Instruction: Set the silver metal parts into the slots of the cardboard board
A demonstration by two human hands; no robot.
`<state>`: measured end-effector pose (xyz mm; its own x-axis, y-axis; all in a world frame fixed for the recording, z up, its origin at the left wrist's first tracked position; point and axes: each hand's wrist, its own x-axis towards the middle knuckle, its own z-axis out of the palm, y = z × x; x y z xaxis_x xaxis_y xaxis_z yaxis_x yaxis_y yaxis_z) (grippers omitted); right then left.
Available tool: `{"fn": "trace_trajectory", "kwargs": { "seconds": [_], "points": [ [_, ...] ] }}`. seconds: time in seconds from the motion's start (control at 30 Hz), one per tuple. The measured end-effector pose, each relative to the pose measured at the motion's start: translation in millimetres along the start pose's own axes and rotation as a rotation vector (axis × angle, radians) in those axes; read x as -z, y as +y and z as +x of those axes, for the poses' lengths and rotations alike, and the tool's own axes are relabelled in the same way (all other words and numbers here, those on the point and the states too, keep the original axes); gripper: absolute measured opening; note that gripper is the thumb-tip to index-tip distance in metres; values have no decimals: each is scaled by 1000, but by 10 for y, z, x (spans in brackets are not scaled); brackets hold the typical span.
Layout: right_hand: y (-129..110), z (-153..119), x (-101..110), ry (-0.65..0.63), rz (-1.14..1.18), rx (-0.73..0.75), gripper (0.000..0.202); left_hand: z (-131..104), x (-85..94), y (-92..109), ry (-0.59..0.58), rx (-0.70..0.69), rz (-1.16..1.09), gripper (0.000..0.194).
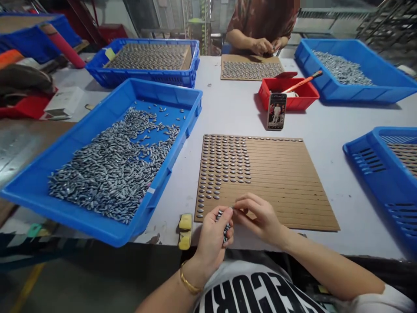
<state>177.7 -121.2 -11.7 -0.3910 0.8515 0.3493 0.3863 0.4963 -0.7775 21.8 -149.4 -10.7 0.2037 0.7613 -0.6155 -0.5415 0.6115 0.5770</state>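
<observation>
My left hand (211,239) is closed round a handful of small shiny grey oval pieces (225,233), some of which show between thumb and fingers. At its thumb tip, my right hand (262,217) pinches with thumb and forefinger on what looks like one grey oval piece, mostly hidden. Both hands are at the near edge of a grooved cardboard sheet (283,187). Rows of grey oval pieces (224,158) lie along the sheet's grooves on the left side, and a single row runs along the top. Bare grooves show at its middle and right.
Left stands a blue tray (81,230) heaped with loose grey pieces. A yellow toy-car-shaped object (185,230) lies at the table edge. Beyond the sheet, a phone (276,112) leans on a red box (304,102). More blue crates (368,174) stand around. Opposite, a person (260,26) works over another sheet.
</observation>
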Motion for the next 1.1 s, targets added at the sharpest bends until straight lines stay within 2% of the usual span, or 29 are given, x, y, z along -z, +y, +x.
{"fn": "trace_trajectory", "kwargs": {
  "seconds": [0.13, 0.37, 0.53, 0.73, 0.8, 0.97, 1.1],
  "points": [
    [-3, -96, 22, -81, -102, 150, 26, -14, 45, -51, -19, 65, -17, 27],
    [-27, 12, 210, -384, 58, 79, 23, -17, 112, -54, -142, 182, 70, 22],
    [-19, -36, 168, -375, 41, 30, 22, -42, 182, -108, -127, 181, 77, 18],
    [-42, -49, 158, -474, 90, -14, 24, -111, 289, -104, -107, 200, 65, 16],
    [-24, -25, 100, -440, 81, -30, 23, -144, 326, -91, -79, 208, 2, 18],
    [103, 59, -295, -141, -123, 10, 17, -242, 391, -120, 37, 202, -223, 28],
    [198, 129, -592, -111, -270, 66, 20, -333, 437, -160, 20, 173, -201, 23]
  ]
}}
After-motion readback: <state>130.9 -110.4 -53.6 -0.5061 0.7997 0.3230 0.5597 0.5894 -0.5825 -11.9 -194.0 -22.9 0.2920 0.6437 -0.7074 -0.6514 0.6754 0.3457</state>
